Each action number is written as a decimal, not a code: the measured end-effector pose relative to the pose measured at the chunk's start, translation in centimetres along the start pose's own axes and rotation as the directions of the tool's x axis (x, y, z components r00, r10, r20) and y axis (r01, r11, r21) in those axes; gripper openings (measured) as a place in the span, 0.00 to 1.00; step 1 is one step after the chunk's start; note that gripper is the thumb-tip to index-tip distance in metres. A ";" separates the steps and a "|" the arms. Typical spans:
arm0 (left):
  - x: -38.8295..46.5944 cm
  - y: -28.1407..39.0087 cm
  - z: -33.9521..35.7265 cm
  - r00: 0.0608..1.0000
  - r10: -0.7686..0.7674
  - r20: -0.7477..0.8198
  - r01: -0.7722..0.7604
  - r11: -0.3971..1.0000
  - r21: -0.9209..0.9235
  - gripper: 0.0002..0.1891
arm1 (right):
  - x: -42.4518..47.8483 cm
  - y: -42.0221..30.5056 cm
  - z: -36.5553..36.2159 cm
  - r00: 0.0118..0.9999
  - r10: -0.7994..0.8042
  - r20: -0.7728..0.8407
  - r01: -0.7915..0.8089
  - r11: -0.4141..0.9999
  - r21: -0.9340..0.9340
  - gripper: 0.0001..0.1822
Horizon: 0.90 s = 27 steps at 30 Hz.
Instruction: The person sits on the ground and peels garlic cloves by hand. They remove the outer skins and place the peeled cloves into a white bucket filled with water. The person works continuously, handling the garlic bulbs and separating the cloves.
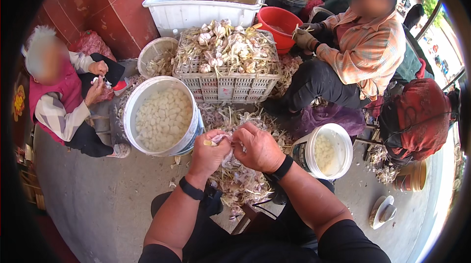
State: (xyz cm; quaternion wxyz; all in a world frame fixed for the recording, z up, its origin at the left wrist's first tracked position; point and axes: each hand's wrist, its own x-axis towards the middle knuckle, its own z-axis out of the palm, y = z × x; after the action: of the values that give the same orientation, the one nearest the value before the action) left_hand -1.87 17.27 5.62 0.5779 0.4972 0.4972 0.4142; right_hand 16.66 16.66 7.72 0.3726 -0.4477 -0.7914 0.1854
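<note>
In my left hand (209, 154) is a garlic bulb (220, 138) with a cut stem end, partly hidden by the fingers. My right hand (259, 148) meets it there, thumb and fingertips pinched at the bulb's skin. Below both hands lies a heap of garlic skins and stalks (239, 182) on the floor. To the left stands a white bucket (128, 115) of peeled garlic cloves (165, 115) in liquid. A smaller white bucket (346, 160) with peeled cloves (323, 152) is at the right. Ahead, whole garlic bulbs (224, 45) are piled on an upturned plastic crate (228, 88).
A person (59, 90) sits at left handling garlic; another, gloved person (360, 45) sits at right holding garlic. Behind the crate are a white tub (206, 16) of liquid and a red basin (283, 23). A hat (382, 211) lies on the floor at right.
</note>
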 end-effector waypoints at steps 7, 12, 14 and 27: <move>-0.3 0.0 -0.2 0.984 -0.111 0.139 0.164 0.870 -0.464 0.07 | -0.2 1.0 0.1 0.989 0.140 -0.054 -0.085 0.820 0.566 0.13; -0.7 0.4 -0.8 0.977 -0.117 0.177 0.189 0.859 -0.475 0.09 | -0.1 2.4 0.1 0.889 0.417 0.191 -0.276 0.155 0.948 0.10; -0.8 0.8 -0.6 0.974 -0.079 0.212 0.177 0.850 -0.496 0.09 | -0.1 2.9 0.3 0.884 0.382 0.269 -0.327 0.095 0.940 0.09; -0.7 0.5 -0.5 0.975 -0.074 0.208 0.175 0.835 -0.522 0.08 | -0.3 1.1 -0.2 0.840 0.308 0.446 -0.512 0.182 0.839 0.10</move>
State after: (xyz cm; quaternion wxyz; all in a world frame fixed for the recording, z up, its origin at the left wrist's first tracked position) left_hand -2.48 16.71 6.19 0.7620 0.3171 0.3387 0.4517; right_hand 17.52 17.00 6.99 0.4250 -0.3216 -0.4093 0.7405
